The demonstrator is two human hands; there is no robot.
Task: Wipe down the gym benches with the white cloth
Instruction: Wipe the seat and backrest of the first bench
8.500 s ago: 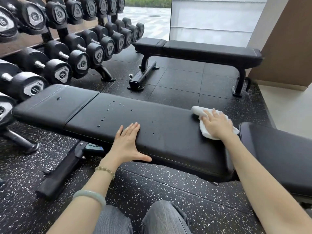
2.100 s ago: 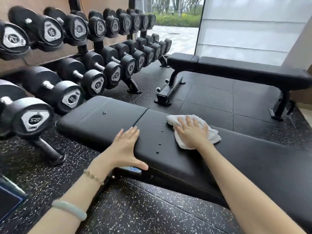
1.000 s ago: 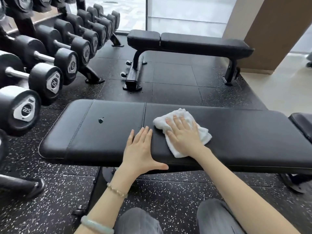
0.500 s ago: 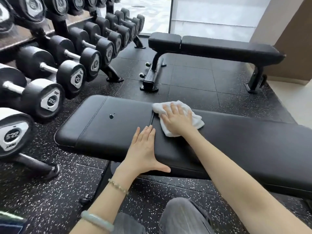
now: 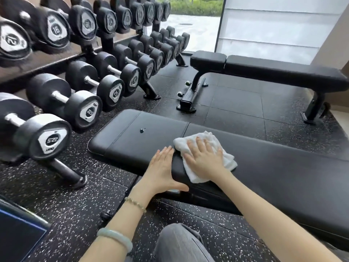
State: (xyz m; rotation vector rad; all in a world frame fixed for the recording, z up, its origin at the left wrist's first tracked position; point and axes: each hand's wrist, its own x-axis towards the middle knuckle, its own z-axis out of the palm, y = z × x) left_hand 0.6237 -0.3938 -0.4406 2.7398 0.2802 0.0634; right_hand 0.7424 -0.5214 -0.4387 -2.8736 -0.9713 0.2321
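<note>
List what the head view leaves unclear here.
All in the head view:
Near bench: right end cut off by frame edge.
Surface under white cloth: covered by cloth and right hand.
Dark speck on seat pad: too small to identify.
Blue-edged object: cut off at lower left corner.

Dumbbells [image 5: 85, 110] are sitting in two rows on a rack [image 5: 150, 91], which is standing on the speckled floor [image 5: 66, 201].

Smooth black leather-look bench [image 5: 283, 167], fluffy terry cloth [image 5: 205, 138], speckled rubber floor [image 5: 75, 201]
</note>
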